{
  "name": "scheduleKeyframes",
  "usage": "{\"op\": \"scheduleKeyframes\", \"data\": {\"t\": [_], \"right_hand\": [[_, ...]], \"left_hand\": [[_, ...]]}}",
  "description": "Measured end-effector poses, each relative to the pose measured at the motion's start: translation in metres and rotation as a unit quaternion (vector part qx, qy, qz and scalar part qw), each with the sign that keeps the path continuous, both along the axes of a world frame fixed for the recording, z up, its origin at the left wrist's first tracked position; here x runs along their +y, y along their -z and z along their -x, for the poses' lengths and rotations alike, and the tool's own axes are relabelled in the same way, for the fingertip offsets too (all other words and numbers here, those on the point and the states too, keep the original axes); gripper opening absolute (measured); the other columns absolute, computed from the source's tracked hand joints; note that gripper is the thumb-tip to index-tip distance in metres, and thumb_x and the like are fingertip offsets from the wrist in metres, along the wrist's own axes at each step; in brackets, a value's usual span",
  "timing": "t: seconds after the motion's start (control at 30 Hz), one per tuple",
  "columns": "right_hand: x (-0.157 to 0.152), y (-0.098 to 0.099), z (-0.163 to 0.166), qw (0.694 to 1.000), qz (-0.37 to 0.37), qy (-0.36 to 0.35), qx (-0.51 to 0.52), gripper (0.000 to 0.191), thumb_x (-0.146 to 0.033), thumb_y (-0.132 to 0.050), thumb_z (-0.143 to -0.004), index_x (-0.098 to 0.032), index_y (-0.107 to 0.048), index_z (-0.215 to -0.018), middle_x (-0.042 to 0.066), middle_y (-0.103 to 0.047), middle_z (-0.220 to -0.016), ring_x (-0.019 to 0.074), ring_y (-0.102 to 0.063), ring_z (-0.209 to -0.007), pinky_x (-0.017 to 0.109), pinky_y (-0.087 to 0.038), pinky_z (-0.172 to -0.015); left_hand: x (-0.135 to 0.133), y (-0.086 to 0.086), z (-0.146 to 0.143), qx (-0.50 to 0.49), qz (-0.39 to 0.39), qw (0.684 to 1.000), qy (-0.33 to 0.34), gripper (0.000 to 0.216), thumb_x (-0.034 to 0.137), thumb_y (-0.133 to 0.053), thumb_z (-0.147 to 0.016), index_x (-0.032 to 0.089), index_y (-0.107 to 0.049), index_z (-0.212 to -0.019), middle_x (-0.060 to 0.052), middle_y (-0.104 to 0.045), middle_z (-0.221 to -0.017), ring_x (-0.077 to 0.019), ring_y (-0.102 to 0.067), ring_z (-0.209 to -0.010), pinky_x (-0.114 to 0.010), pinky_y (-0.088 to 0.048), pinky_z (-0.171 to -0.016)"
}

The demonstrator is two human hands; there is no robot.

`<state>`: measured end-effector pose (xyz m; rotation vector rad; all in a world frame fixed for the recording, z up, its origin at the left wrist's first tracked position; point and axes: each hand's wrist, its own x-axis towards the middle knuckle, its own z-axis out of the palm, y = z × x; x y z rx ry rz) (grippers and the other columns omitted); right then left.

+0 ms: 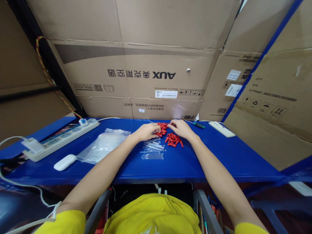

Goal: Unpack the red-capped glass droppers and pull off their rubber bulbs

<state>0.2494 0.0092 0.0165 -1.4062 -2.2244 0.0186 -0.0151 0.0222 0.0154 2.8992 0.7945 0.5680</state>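
Observation:
A heap of small red caps (173,139) lies on the blue table (219,156) near its far edge. Just in front of them lie several clear thin tubes (153,149) in a loose row. My left hand (146,131) rests on the left side of the red caps, fingers curled together over them. My right hand (180,128) sits on the right side of the heap, fingers bent down onto the caps. What either hand pinches is too small to make out.
Clear plastic bags (103,146) lie left of the tubes. A white power strip (60,138) and a white oval case (65,162) are at the far left. A green-handled screwdriver (198,124) and a white flat device (221,129) lie right. Cardboard boxes (146,74) wall the back.

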Motion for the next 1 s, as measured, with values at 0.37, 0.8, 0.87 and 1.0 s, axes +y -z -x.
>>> {"op": "scheduleKeyframes", "data": {"t": [0.37, 0.8, 0.87, 1.0], "right_hand": [[-0.023, -0.009, 0.036, 0.986, -0.039, -0.133, 0.096, 0.026, -0.042, -0.05, -0.109, -0.024, -0.066, -0.117, 0.006, -0.073, -0.105, 0.0212, -0.065, -0.099, 0.031, -0.046, -0.089], [-0.024, 0.0, 0.053, 0.995, -0.052, -0.066, -0.048, 0.023, -0.036, -0.041, -0.112, -0.025, -0.062, -0.114, 0.005, -0.076, -0.088, 0.0236, -0.07, -0.079, 0.028, -0.032, -0.066], [-0.025, 0.0, 0.053, 0.995, -0.055, -0.061, -0.065, 0.026, -0.036, -0.04, -0.112, -0.025, -0.062, -0.115, 0.005, -0.077, -0.089, 0.0239, -0.071, -0.079, 0.029, -0.03, -0.065], [-0.028, -0.001, 0.055, 0.992, -0.061, -0.05, -0.101, 0.029, -0.037, -0.038, -0.113, -0.024, -0.063, -0.119, 0.008, -0.079, -0.095, 0.0237, -0.07, -0.077, 0.03, -0.029, -0.064]], "left_hand": [[-0.017, -0.022, 0.0, -0.309, 0.082, 0.946, -0.045, 0.034, 0.052, -0.066, -0.096, 0.021, -0.052, -0.097, 0.001, -0.06, -0.08, -0.0128, -0.052, -0.066, -0.027, -0.044, -0.065], [-0.011, -0.016, 0.002, -0.156, -0.004, 0.985, -0.075, 0.037, 0.045, -0.041, -0.108, 0.021, -0.061, -0.09, -0.001, -0.063, -0.073, -0.016, -0.058, -0.067, -0.028, -0.037, -0.067], [-0.01, -0.021, 0.009, -0.119, -0.039, 0.989, -0.075, 0.042, 0.045, -0.039, -0.109, 0.02, -0.062, -0.083, -0.002, -0.064, -0.071, -0.0168, -0.058, -0.066, -0.029, -0.036, -0.067], [-0.005, -0.025, 0.016, -0.082, -0.052, 0.994, -0.056, 0.049, 0.046, -0.037, -0.109, 0.02, -0.06, -0.074, -0.002, -0.061, -0.064, -0.0168, -0.056, -0.061, -0.03, -0.033, -0.064]]}}
